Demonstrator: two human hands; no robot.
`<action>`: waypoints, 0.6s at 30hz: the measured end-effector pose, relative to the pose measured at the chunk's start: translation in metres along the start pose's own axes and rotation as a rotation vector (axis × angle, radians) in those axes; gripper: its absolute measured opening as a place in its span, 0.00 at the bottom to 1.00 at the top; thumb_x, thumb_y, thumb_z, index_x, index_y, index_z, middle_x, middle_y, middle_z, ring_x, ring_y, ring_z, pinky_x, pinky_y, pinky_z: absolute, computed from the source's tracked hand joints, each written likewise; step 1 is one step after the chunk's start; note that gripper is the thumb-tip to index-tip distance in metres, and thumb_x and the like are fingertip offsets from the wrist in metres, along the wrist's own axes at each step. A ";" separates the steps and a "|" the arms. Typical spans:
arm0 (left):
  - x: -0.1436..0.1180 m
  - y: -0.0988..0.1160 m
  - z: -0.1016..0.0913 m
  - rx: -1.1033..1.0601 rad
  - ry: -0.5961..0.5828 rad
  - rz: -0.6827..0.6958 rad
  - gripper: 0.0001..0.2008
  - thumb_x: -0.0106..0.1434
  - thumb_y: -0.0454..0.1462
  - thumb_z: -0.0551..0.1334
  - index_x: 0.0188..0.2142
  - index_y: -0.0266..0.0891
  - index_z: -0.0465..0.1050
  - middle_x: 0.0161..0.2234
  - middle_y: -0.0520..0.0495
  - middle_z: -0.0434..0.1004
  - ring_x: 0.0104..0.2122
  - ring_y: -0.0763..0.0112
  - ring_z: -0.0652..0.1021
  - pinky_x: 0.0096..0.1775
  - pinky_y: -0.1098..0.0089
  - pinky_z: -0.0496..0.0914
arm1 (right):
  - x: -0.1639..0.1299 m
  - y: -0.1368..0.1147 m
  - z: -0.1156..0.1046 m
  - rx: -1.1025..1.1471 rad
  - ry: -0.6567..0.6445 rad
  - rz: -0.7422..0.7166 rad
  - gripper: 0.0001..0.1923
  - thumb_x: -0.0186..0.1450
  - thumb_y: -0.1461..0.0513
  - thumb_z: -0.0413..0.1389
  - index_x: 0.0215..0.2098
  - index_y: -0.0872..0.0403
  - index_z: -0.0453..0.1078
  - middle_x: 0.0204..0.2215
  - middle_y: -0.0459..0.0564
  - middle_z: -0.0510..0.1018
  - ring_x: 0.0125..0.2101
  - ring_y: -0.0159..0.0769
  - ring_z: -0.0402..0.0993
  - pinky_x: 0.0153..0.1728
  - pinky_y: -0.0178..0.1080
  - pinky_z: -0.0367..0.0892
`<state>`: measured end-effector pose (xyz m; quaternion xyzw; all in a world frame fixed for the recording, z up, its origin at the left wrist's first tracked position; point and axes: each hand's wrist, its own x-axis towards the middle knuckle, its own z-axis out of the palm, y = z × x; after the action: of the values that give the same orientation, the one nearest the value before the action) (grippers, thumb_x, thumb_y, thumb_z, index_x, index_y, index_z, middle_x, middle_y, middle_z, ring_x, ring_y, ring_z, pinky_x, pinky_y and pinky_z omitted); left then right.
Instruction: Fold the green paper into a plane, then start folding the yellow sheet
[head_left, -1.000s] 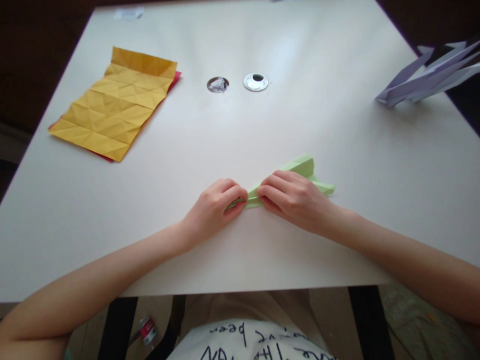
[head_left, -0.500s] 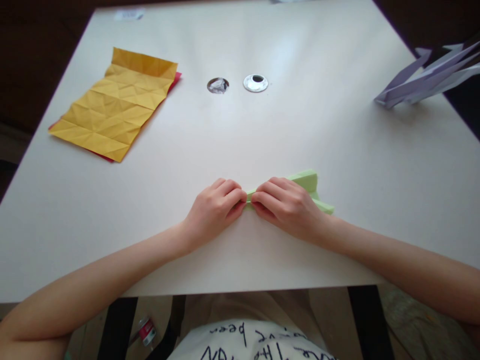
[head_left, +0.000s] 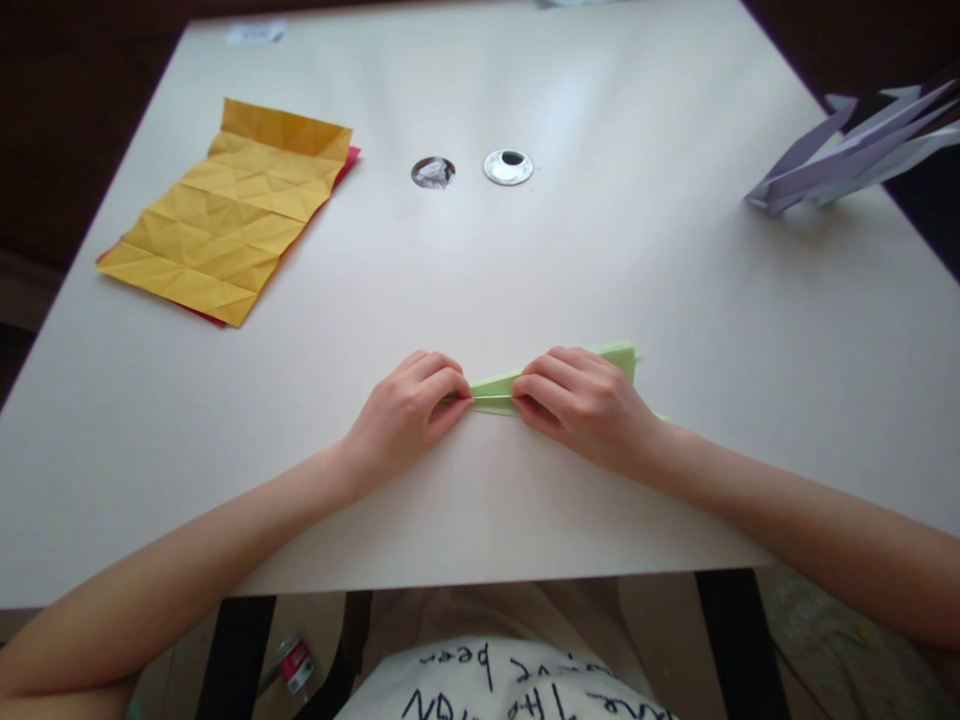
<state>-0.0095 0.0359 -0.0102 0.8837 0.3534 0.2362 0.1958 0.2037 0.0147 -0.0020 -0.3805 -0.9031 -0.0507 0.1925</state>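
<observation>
A light green folded paper lies on the white table near its front edge, narrow at the left and wider at the right. My left hand pinches its narrow left end between thumb and index finger. Farther right, my right hand is closed on the paper's middle, thumb and fingertips together. A folded strip of green shows between the two hands. The wider right end sticks out behind my right hand, which hides part of it.
Creased yellow paper lies on red paper at the left. Two round holes with silvery rims are in the table's middle. A folded lilac paper piece stands at the right edge. Below the table is a bottle with a red label.
My left hand has moved a little left along the green paper, widening the gap between my hands. More of the folded strip shows there, and the right end looks narrower.
</observation>
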 end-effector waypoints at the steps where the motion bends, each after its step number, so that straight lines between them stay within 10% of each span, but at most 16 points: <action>1: 0.000 0.000 0.000 0.000 -0.002 0.003 0.03 0.60 0.32 0.56 0.30 0.38 0.67 0.33 0.49 0.71 0.35 0.71 0.70 0.38 0.71 0.66 | 0.000 0.000 0.000 0.001 0.002 0.000 0.11 0.62 0.68 0.48 0.23 0.56 0.66 0.21 0.47 0.70 0.25 0.32 0.63 0.27 0.35 0.59; 18: -0.001 -0.004 -0.010 -0.010 -0.085 0.087 0.07 0.60 0.30 0.54 0.34 0.39 0.70 0.36 0.48 0.73 0.38 0.70 0.71 0.40 0.70 0.68 | -0.001 0.000 0.000 0.031 -0.015 0.014 0.10 0.61 0.68 0.47 0.24 0.55 0.67 0.22 0.48 0.72 0.26 0.32 0.64 0.28 0.36 0.59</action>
<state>-0.0178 0.0399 -0.0048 0.9065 0.3049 0.2084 0.2047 0.2047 0.0141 -0.0022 -0.3843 -0.9024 -0.0324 0.1921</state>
